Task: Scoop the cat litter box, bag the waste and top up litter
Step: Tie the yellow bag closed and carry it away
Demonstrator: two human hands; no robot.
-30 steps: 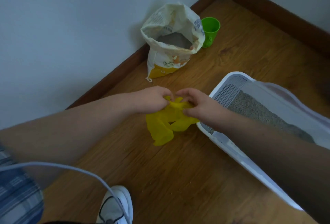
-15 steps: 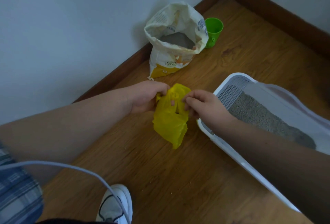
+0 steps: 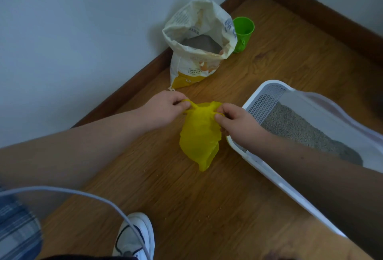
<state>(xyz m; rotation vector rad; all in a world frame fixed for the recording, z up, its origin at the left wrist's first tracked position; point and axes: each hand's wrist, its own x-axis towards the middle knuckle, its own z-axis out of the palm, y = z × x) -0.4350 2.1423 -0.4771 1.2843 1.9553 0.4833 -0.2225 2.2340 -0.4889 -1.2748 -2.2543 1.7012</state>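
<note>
A small yellow plastic bag (image 3: 200, 137) hangs above the wooden floor between my hands. My left hand (image 3: 163, 108) pinches its left handle, and my right hand (image 3: 236, 121) pinches the right side of its mouth. Just to the right lies the white litter box (image 3: 267, 164), its grey litter showing behind a grated end. An open white and yellow litter sack (image 3: 196, 52) stands against the wall, grey litter visible inside. A green cup (image 3: 242, 34) stands right of the sack.
A dark wooden skirting board (image 3: 124, 92) runs along the wall at the left and back. My white shoe (image 3: 134, 237) is on the floor at the bottom, with a pale cable (image 3: 83, 193) curving above it. Small crumbs lie scattered on the floor.
The crumpled bag has been lifted and stretched out lengthwise; my hands have drawn apart, each holding one side of its top.
</note>
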